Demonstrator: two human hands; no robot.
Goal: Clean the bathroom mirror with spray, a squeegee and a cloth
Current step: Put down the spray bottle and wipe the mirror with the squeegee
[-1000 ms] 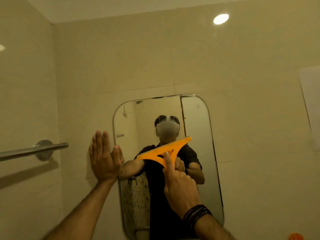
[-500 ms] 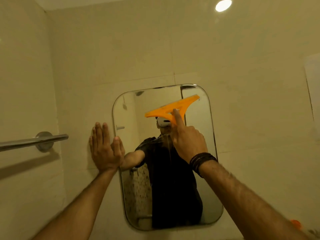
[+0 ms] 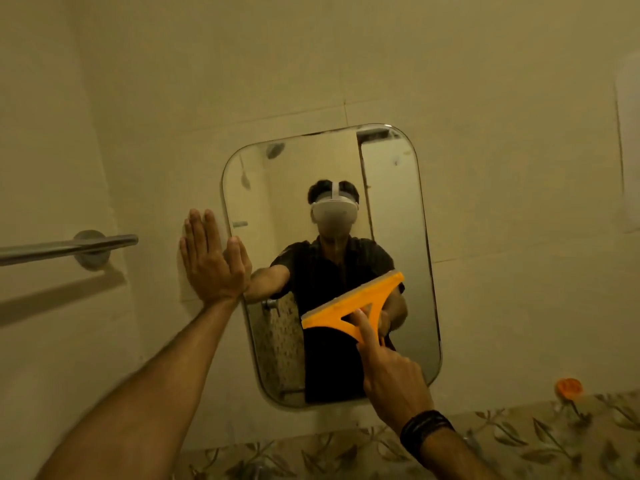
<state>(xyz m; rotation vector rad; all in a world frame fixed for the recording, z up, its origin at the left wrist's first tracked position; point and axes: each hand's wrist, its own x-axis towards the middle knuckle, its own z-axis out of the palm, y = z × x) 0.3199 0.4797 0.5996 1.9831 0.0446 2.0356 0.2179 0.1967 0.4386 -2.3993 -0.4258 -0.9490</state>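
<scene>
A rounded rectangular mirror (image 3: 398,209) hangs on the beige tiled wall and reflects a person in a dark shirt. My right hand (image 3: 391,375) grips an orange triangular squeegee (image 3: 356,306), whose blade lies tilted against the lower middle of the glass, right end higher. The forefinger stretches up along the handle. My left hand (image 3: 211,261) lies flat with fingers together on the wall at the mirror's left edge, holding nothing. No spray bottle or cloth is in view.
A chrome towel bar (image 3: 69,247) juts from the left wall. A band of leaf-patterned tiles (image 3: 519,441) runs below the mirror. A small orange object (image 3: 568,388) sits at the lower right. A pale panel (image 3: 628,150) is on the right wall.
My right hand has drawn the squeegee down the glass from near the mirror's top to its lower part. The left hand has stayed pressed on the wall.
</scene>
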